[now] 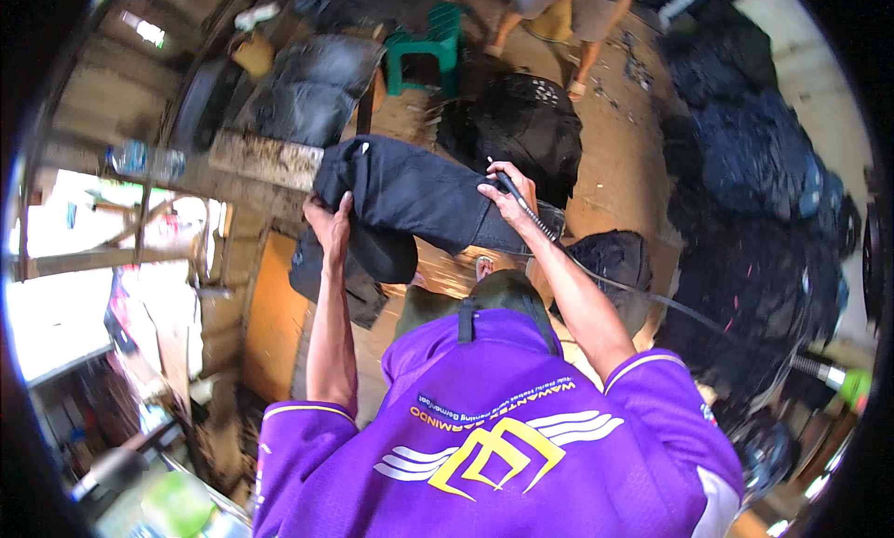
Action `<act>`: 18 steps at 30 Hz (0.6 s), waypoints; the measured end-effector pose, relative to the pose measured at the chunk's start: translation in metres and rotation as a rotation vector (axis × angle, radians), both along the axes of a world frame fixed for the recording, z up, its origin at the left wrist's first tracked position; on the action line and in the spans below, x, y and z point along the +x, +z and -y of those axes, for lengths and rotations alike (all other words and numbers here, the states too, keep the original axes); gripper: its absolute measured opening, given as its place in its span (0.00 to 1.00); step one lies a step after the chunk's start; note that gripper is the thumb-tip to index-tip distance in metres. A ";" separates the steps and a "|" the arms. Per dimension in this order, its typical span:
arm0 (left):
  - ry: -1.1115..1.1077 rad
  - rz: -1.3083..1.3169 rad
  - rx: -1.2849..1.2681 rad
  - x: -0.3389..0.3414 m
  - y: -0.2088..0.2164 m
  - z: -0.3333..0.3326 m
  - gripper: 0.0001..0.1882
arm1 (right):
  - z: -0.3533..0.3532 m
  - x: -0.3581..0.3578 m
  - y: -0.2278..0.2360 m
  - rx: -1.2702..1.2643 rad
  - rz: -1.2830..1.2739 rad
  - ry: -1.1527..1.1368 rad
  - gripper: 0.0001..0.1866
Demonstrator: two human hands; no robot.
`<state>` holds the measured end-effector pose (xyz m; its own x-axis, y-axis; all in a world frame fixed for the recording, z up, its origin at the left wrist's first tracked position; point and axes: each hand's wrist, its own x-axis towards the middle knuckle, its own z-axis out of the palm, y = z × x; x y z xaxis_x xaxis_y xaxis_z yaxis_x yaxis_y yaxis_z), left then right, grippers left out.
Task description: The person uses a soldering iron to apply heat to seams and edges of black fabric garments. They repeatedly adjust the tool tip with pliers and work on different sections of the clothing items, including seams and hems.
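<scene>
A dark trouser leg (419,189) stretches across in front of me, seemingly drawn over the end of a worn wooden board (265,161). My left hand (328,221) is closed on the cloth's near edge at the left, thumb on top. In my right hand (512,191), at the other end of the leg, is a slim black pen-shaped tool (503,170). Its tip points away to the upper left, apart from the cloth as far as I can see. A thin grey cable (652,298) trails off to the right behind that hand.
Large piles of dark clothing (754,175) line the right side. More dark garments (521,128) lie ahead, beside a green plastic stool (424,54). Another person's legs (549,26) show at the top. Plastic bottles (144,161) rest on the ledge at left.
</scene>
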<state>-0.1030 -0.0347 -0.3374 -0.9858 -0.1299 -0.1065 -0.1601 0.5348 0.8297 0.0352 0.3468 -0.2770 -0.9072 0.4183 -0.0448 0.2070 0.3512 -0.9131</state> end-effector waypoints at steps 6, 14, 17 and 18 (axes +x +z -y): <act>-0.024 0.023 -0.200 -0.021 0.012 0.024 0.55 | -0.015 0.012 -0.017 0.009 -0.188 -0.057 0.22; -0.474 -0.296 -0.603 -0.016 0.054 -0.011 0.22 | -0.058 0.032 -0.016 -0.157 -0.121 -0.051 0.19; -0.735 -0.153 -0.649 0.011 0.077 -0.038 0.19 | -0.104 0.066 -0.015 -0.144 -0.095 -0.095 0.16; -0.792 -0.237 -0.548 0.022 0.082 -0.054 0.18 | -0.121 0.083 -0.015 -0.126 -0.067 -0.100 0.16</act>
